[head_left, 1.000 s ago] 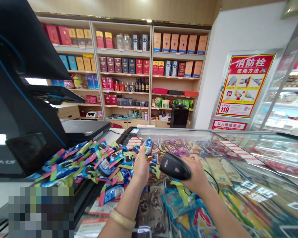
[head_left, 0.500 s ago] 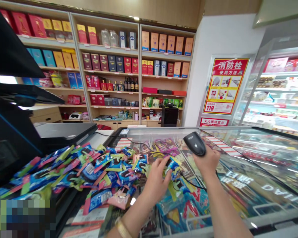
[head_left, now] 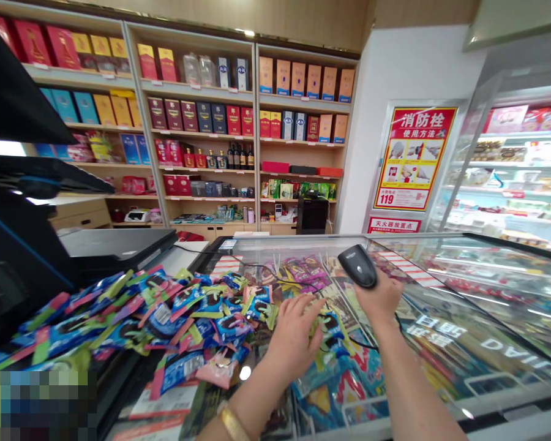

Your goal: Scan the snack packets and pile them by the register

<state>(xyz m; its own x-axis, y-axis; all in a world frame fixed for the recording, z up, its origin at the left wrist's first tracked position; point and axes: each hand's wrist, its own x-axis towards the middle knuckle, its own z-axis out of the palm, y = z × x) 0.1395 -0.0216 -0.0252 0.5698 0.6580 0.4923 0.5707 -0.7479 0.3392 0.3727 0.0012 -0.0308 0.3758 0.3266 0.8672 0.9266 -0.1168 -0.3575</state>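
Note:
Black and shaped like a handheld barcode scanner, the scanner (head_left: pixel 358 266) is gripped in my right hand (head_left: pixel 382 299), over the glass-topped freezer (head_left: pixel 445 367). My left hand (head_left: pixel 298 334) is palm down with its fingers spread, just left of a few blue and green snack packets (head_left: pixel 333 334) on the glass. Part of those packets is hidden behind its fingers; whether it touches them cannot be made out. A large pile of blue, pink and green packets (head_left: pixel 165 318) spreads from the left up to this hand. The scanner's dark cable runs below my right hand.
A dark monitor (head_left: pixel 18 92) and a flat black device (head_left: pixel 119 245) stand at the left. Shelves (head_left: pixel 202 92) of boxes and bottles line the back wall. A red poster (head_left: pixel 416 159) hangs at the right, beside a lit display fridge (head_left: pixel 518 165).
My left hand has moved slightly down, and its fingers have come off the blue packet and spread. The scanner stays in my right hand, almost unmoved.

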